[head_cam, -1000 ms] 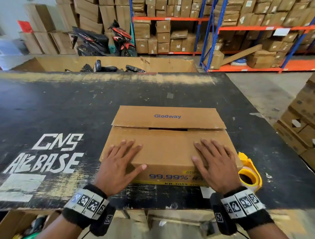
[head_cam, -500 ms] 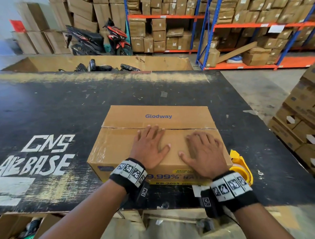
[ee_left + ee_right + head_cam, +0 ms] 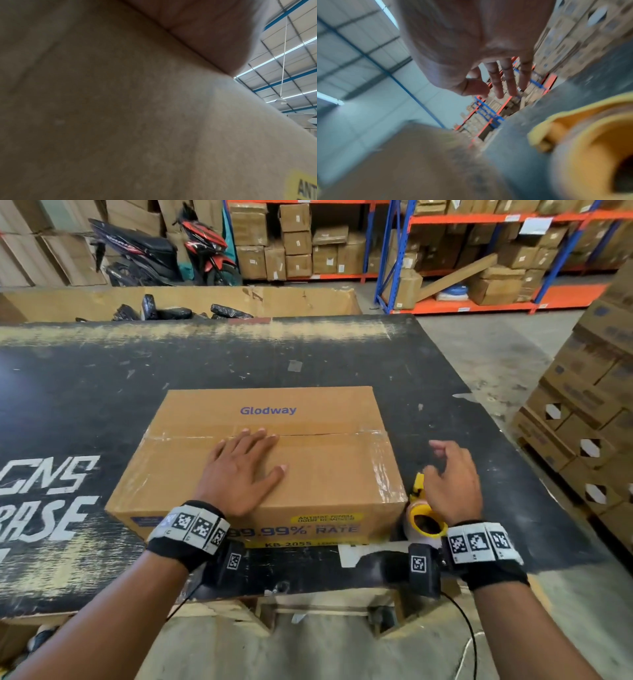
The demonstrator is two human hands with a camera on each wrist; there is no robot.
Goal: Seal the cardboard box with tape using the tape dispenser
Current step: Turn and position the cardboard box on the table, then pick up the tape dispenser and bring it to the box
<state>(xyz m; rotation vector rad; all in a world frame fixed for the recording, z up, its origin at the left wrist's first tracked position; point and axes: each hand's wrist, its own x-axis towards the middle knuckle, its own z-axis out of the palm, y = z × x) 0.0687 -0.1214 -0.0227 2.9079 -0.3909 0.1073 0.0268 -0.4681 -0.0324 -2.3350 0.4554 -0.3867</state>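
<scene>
The cardboard box (image 3: 267,453) is plain brown with blue "Glodway" lettering on top and a yellow label with dark print on its near side. The tape dispenser (image 3: 423,517) is bright yellow. The counter (image 3: 102,392) is black, scuffed pale, with white painted letters. Both wrist bands (image 3: 191,527) show black-and-white square markers on black cuffs.

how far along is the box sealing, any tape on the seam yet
Done: the cardboard box has both top flaps folded shut, and the left hand presses flat on the near flap by the seam. In hand: the right hand hovers open over the yellow tape dispenser beside the box, not gripping it. Left: pick it up and run tape along the seam; old tape residue shows, but no fresh strip is clear.
</scene>
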